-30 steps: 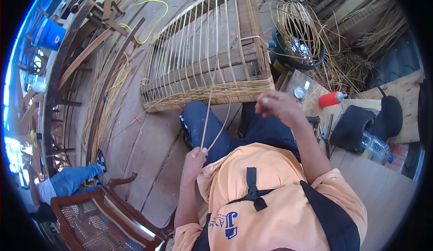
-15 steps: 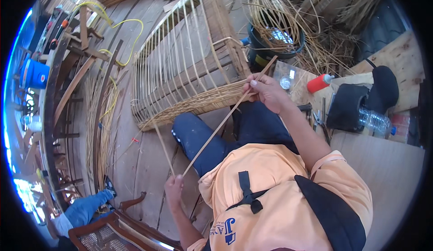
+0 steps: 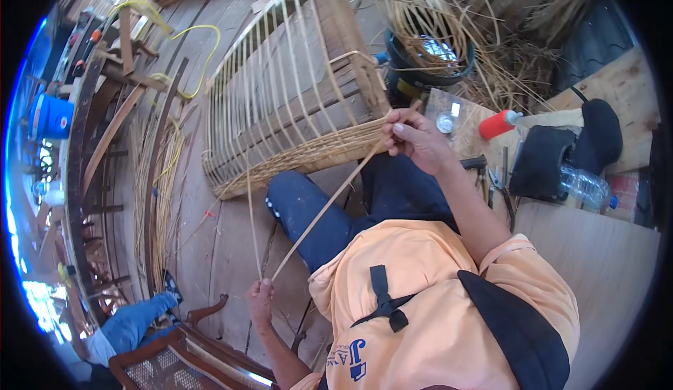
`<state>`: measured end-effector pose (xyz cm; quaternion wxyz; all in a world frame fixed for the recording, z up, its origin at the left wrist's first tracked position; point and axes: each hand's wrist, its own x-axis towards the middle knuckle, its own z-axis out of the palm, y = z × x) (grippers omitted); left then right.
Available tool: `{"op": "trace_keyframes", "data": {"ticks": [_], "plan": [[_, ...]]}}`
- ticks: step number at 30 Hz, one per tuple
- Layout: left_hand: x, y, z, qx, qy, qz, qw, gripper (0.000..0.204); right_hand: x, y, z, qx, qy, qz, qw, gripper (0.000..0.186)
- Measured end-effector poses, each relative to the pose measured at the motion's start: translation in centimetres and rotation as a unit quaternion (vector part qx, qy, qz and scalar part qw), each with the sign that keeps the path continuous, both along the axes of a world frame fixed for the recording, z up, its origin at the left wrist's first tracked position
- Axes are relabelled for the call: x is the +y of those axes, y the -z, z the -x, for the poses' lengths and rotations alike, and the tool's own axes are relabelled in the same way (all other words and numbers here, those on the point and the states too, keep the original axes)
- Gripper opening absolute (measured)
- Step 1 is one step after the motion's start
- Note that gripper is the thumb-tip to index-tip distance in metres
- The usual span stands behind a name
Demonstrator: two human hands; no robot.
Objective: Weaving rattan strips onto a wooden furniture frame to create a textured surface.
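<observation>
A long tan rattan strand (image 3: 324, 212) bends sharply at my left hand (image 3: 260, 300), which pinches it low at the left of my lap. One leg of the strand rises to the woven edge, the other crosses my thigh to my right hand (image 3: 418, 137). My right hand is closed on the strand at the right corner of the wooden frame (image 3: 361, 85), thumb and fingers together. Spaced strands run across this frame, and a dense woven band (image 3: 308, 160) lines its near side, tilted against my knees.
At the upper right, a dark bucket (image 3: 427, 78) holds coiled rattan. A red bottle (image 3: 497, 125), pliers (image 3: 498, 183) and a clear plastic bottle (image 3: 585, 186) lie at the right. Long rattan strips (image 3: 165, 207) lie on the plank floor, with a cane-seated chair (image 3: 165, 369) at lower left.
My left hand has moved down and slightly left, drawing the bend of the strand farther from the frame. Less of the strand's end sticks out beyond my right hand, which has stayed near the corner.
</observation>
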<state>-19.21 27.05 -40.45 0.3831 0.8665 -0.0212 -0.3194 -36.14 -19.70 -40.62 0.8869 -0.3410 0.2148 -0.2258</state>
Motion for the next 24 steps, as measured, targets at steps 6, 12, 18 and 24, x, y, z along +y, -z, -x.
{"op": "trace_keyframes", "data": {"ticks": [6, 12, 18, 24], "plan": [[-0.4, 2.9, -0.9, -0.270, 0.156, -0.295, 0.903, 0.039, 4.5, -0.6, -0.9, 0.147, 0.024, 0.032, 0.988, 0.011], [-18.9, -3.3, 4.9, -0.094, 0.211, 0.110, 0.967, 0.032, 7.5, -0.4, -0.7, 0.148, -0.037, -0.026, 0.988, 0.019], [-22.3, -0.3, 5.6, 0.103, 0.221, 0.117, 0.963, 0.028, 4.5, -1.3, 5.7, 0.181, 0.018, 0.099, 0.978, 0.020], [-22.0, -0.6, 4.3, 0.217, 0.067, 0.217, 0.950, 0.026, -2.7, 9.0, 21.3, 0.527, 0.227, 0.252, 0.779, 0.025]]}}
